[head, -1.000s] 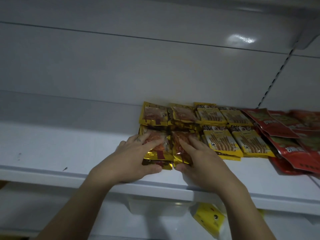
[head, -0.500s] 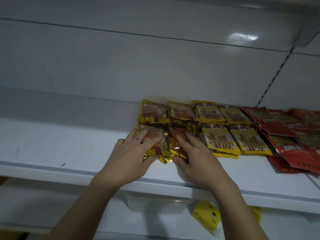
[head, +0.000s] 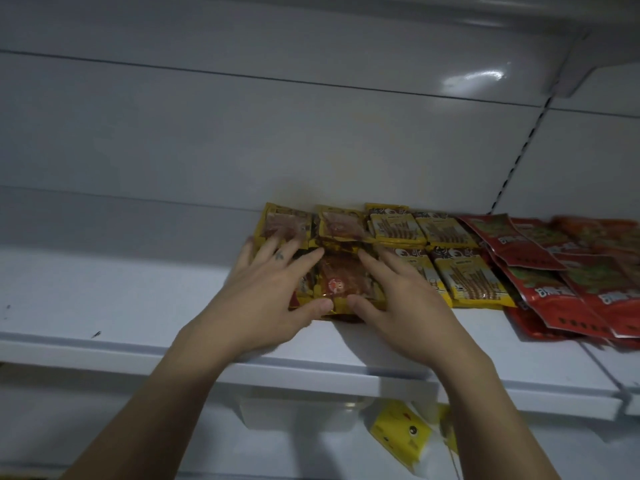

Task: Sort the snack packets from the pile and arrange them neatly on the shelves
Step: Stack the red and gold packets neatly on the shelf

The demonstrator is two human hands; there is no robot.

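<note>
Crinkly gold foil packets (head: pixel 341 282) lie flat on the smooth white shelf (head: pixel 121 289). The left hand (head: pixel 266 299) and right hand (head: pixel 405 303) press down on them, fingers spread, thumbs at the front edge.

Pale grey back panels (head: pixel 242 140) rise beyond the left hand (head: pixel 263 299), with a bright glare patch (head: pixel 474 79) high up and right of the right hand (head: pixel 408 306). A slotted upright rail (head: pixel 519 150) climbs to the right of that hand and meets a grey bracket (head: pixel 568 74) at the top. Below the right wrist lies a yellow pack with a cartoon face (head: pixel 401 431), a clear plastic holder (head: pixel 298 410) just left of it, and a small dark speck (head: pixel 97 334) sits well left of the left hand.
</note>
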